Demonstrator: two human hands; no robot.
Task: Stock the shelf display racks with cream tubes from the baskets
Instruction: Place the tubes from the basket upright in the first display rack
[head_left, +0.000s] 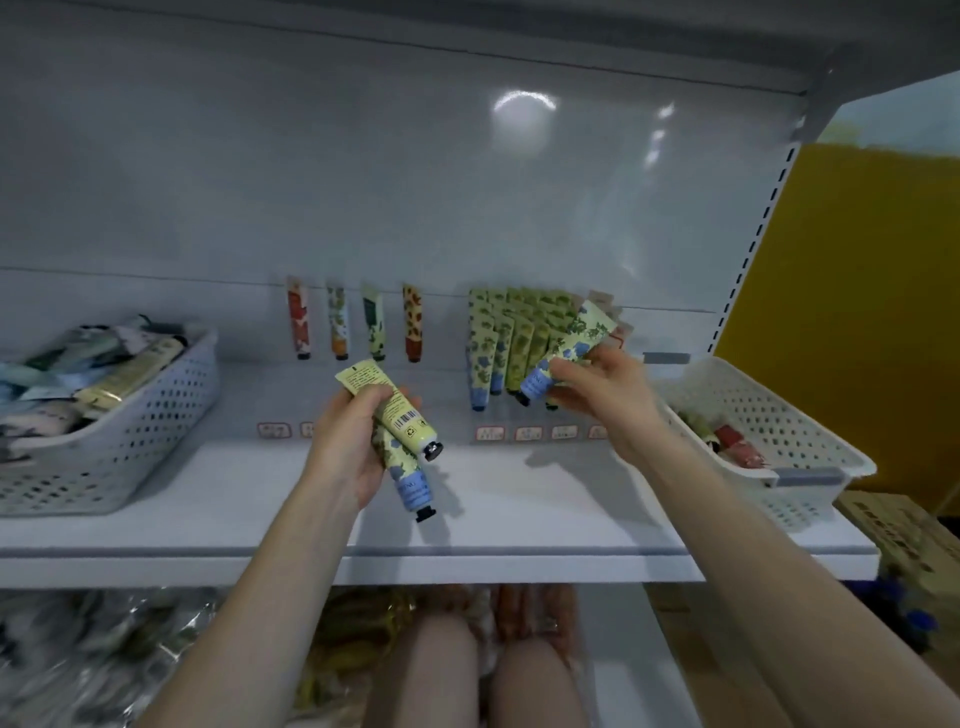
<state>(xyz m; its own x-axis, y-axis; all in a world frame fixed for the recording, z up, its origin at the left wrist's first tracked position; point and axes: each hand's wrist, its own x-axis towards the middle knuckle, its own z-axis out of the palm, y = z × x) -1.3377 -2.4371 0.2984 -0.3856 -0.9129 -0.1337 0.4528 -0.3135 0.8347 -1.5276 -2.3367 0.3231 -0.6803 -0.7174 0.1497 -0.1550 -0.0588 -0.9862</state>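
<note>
left forearm enters from 6 o'clock and rises toward 12 o'clock, ending in the left hand (350, 449) above the front part of the shelf (519, 499). its fingers are curled round two cream tubes. the upper tube (408, 423) shows its printed back with a barcode, cap pointing to 4 o'clock. the lower tube (413, 488) shows a blue band, black cap pointing to 5 o'clock and projecting past the heel of the palm. both tubes lie at 3 o'clock of the palm and cross each other inside the grip.

right forearm enters from 5 o'clock and runs toward 11 o'clock. the right hand (597, 387) pinches a third tube (582, 332) near its blue lower end, between thumb and fingers. the tube is tilted, crimped end toward 1 o'clock, cap toward 7 o'clock. it extends to 10 o'clock of the hand, just in front of the display rack (501, 338), which carries tight rows of matching green-and-blue tubes standing cap down (contact between the held tube and those rows cannot be determined).

at 9 o'clock of the rack, four single tubes (374, 322) stand apart, each with a different pattern. price labels (527, 433) line the edge below the racks. the left basket (130, 441), at 9 o'clock of the left hand, is heaped with mixed tubes. the right basket (779, 415), at 3 o'clock of the right hand, holds a few tubes at its bottom.
</note>
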